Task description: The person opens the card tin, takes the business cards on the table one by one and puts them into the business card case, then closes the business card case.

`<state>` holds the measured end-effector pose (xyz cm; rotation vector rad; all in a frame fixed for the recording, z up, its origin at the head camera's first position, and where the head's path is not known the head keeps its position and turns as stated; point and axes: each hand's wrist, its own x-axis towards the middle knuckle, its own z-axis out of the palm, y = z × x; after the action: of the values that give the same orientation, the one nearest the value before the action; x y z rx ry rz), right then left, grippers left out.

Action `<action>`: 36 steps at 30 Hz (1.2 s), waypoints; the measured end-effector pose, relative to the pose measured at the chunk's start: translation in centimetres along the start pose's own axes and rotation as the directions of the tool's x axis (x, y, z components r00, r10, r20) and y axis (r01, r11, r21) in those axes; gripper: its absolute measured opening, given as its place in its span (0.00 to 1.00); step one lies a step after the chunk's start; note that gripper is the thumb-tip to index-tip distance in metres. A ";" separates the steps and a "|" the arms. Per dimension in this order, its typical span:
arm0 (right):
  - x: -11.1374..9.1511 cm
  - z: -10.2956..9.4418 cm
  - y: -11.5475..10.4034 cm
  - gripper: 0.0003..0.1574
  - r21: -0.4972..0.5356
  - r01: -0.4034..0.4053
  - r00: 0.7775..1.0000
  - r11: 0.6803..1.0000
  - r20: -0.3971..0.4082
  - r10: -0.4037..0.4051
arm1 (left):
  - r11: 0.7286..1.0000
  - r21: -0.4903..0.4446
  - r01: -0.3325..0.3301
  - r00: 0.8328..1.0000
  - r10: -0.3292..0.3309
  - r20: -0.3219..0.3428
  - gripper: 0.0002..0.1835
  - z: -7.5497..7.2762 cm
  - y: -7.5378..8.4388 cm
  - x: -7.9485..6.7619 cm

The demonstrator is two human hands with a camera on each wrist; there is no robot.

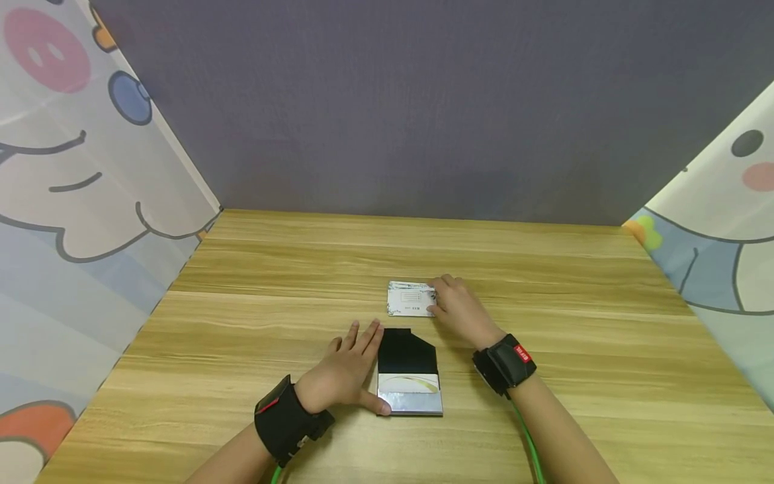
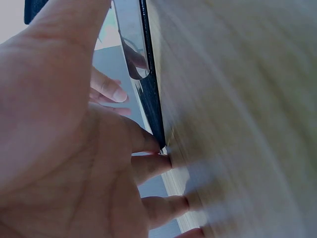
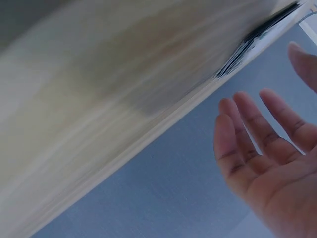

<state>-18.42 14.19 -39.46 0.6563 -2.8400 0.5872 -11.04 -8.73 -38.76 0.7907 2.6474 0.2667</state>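
Observation:
On the wooden table lies a business card holder (image 1: 417,404), its black flap (image 1: 406,353) folded back and a white card with gold curves (image 1: 408,383) in its silver pocket. My left hand (image 1: 338,376) rests at the holder's left side, thumb on the lower left corner, other fingers extended. Beyond the holder is a stack of white printed cards (image 1: 406,300). My right hand (image 1: 464,314) is at the stack's right edge, thumb and forefinger apart. The right wrist view has those fingers (image 3: 267,134) loosely bent with nothing between them, near the cards' edges (image 3: 235,60).
A grey upright panel (image 1: 423,121) closes off the table's far side. Cartoon-printed sheets (image 1: 91,202) stand at left and right. Both wrists wear black straps (image 1: 504,363) with green cables (image 1: 532,447) running toward me.

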 end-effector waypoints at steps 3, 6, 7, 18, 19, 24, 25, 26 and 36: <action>0.0 0.1 0.1 0.29 -0.015 0.004 1.000 1.000 0.023 -0.004 | 1.000 0.002 -0.001 1.000 0.001 -0.001 0.67 0.0 0.0 0.0; -0.1 0.2 0.1 0.31 -0.023 0.005 0.998 1.000 0.059 -0.003 | 1.000 0.007 -0.001 1.000 0.001 -0.002 0.67 0.0 0.0 0.0; -0.1 0.2 0.1 0.32 -0.027 0.005 0.997 1.000 0.072 -0.003 | 1.000 0.010 0.000 1.000 0.000 -0.001 0.67 0.0 0.0 0.0; -0.4 0.4 -0.1 0.28 -0.073 0.018 0.994 0.997 0.108 -0.010 | 1.000 0.001 0.007 1.000 -0.007 0.007 0.67 0.0 0.0 0.1; -0.4 0.4 -0.2 0.28 -0.069 0.016 0.994 0.997 0.105 -0.009 | 1.000 0.002 0.007 1.000 -0.007 0.007 0.67 0.0 0.0 0.1; -0.4 0.3 -0.3 0.29 -0.054 0.000 0.995 0.999 0.104 0.005 | 1.000 -0.003 0.005 1.000 -0.005 0.005 0.67 0.0 0.0 0.1; -0.4 0.3 -0.3 0.30 -0.050 -0.006 0.994 0.999 0.106 0.011 | 1.000 -0.006 0.004 1.000 -0.004 0.005 0.67 0.0 -0.1 0.1; -0.4 0.3 -0.3 0.31 -0.046 -0.011 0.994 0.999 0.106 0.016 | 1.000 -0.010 0.003 1.000 -0.003 0.006 0.67 0.0 -0.1 0.1; -0.4 0.3 -0.3 0.39 -0.007 -0.031 0.997 0.999 0.065 0.032 | 1.000 -0.017 -0.003 1.000 0.003 -0.005 0.67 0.0 -0.1 0.0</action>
<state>-18.00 13.94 -39.77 0.6425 -2.9167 0.5726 -11.09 -8.79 -38.80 0.7899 2.6447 0.2920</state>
